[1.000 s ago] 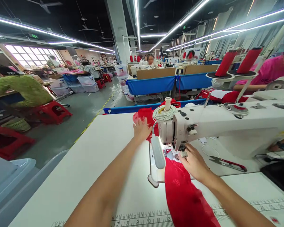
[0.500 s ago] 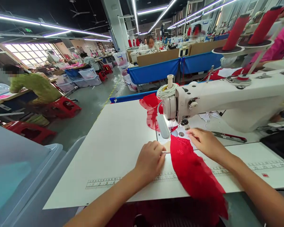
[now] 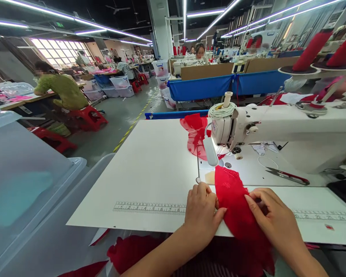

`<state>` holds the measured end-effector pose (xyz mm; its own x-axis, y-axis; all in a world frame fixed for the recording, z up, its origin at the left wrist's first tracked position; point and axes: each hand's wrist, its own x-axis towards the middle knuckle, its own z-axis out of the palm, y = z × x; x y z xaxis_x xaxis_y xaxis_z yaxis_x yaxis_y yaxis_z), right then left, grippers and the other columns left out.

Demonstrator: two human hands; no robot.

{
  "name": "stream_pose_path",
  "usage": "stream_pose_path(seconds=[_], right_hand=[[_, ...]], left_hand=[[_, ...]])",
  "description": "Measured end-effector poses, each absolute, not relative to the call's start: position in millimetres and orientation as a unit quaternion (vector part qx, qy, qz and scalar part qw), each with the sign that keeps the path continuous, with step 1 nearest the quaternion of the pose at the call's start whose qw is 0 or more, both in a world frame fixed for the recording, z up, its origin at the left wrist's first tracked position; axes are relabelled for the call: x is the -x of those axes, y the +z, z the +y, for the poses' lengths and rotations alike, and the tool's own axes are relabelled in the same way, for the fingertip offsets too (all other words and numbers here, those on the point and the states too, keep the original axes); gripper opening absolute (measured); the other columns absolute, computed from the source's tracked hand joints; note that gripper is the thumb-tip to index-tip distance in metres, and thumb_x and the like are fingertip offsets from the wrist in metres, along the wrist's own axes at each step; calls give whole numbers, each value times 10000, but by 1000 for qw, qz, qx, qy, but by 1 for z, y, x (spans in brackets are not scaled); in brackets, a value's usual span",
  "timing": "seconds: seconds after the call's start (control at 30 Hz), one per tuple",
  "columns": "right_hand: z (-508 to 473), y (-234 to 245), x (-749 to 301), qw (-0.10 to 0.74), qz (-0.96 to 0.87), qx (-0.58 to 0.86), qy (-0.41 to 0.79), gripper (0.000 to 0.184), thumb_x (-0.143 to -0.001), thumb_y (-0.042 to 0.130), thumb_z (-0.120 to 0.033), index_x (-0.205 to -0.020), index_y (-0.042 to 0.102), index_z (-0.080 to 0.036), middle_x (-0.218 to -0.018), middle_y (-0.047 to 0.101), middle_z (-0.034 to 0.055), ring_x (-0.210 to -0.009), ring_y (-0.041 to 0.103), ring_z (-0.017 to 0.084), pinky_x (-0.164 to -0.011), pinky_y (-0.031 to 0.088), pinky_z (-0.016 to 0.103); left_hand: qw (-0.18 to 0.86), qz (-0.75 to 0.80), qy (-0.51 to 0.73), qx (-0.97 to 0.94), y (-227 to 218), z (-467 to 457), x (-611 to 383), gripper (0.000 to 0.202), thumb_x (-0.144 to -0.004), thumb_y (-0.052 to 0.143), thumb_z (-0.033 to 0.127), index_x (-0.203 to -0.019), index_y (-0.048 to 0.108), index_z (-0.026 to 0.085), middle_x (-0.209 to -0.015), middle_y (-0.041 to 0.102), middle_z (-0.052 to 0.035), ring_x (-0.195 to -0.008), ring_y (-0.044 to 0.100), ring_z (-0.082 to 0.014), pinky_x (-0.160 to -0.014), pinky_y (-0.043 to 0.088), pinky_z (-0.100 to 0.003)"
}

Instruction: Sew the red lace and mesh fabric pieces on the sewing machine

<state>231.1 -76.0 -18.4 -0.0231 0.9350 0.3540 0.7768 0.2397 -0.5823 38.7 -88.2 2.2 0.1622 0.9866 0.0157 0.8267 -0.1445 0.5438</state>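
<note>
A red lace-edged fabric piece (image 3: 233, 204) runs from beside the needle area of the white sewing machine (image 3: 276, 123) over the table's front edge, where its lower part hangs down. At its left edge, my left hand (image 3: 202, 209) has curled fingers, with the thumb lying on the cloth. My right hand (image 3: 273, 217) pinches the right edge between thumb and fingers. Sheer red fabric (image 3: 194, 132) lies behind the machine head. The presser foot is mostly hidden by the small lamp (image 3: 210, 151).
Thread snips (image 3: 288, 176) lie on the machine bed at right. A printed ruler (image 3: 150, 207) runs along the white table (image 3: 158, 165). Clear plastic bins (image 3: 25, 181) stand at left. Red thread cones (image 3: 313, 50) rise at right. A person in green (image 3: 62, 90) sits farther off.
My right hand has come from beside the needle area down to the fabric's right edge. My left hand has moved nearer the table's front and onto the left edge. The view has swung left.
</note>
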Motion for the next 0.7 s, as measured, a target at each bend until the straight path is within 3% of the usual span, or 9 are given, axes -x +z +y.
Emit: stream_pose_path(seconds=[0.13,0.23,0.33,0.43,0.5,0.7], right_hand=[[-73,-21,-234,368,-685,618,112,323,-917,440,-516,-814,607,-259,-792,688,4,-664,641,175,-585,480,285],[-73,-21,-230,364,-692,618,85,338,-927,410,-523,-894,627,-266,-910,707,17,-730,653,185,-623,498,301],[-73,-21,-224,305,-726,612,76,396,-913,383,-586,-873,626,-276,-904,708,16,-716,649,194,-536,465,299],[-73,-20,-222,249,-734,626,93,434,-886,360,-618,-752,584,-271,-721,675,7,-592,615,196,-429,378,285],[-72,-18,-225,246,-717,641,119,427,-888,359,-605,-739,585,-274,-675,665,1,-558,603,193,-435,384,282],[-67,-13,-244,327,-635,685,144,357,-830,428,-572,-780,608,-267,-697,693,18,-590,632,222,-493,453,314]], left_hand=[[274,561,273,-732,1,-92,-34,157,-879,542,158,-739,475,182,-883,530,-34,-821,480,-186,-742,405,-338],[370,535,333,-683,1,-93,-35,199,-896,494,218,-706,440,191,-712,475,18,-642,407,-130,-606,330,-284],[470,513,377,-612,1,-91,-38,236,-887,486,306,-687,428,197,-608,393,52,-559,325,-106,-541,272,-269],[570,480,418,-519,-3,-89,-42,281,-853,523,395,-694,388,206,-591,366,69,-547,334,-92,-544,328,-248],[626,462,449,-440,-5,-88,-43,347,-816,576,449,-697,354,211,-623,394,67,-569,389,-89,-576,409,-250],[717,409,499,-265,-1,-91,-46,464,-715,708,521,-729,366,208,-727,543,34,-654,558,-110,-650,498,-274]])
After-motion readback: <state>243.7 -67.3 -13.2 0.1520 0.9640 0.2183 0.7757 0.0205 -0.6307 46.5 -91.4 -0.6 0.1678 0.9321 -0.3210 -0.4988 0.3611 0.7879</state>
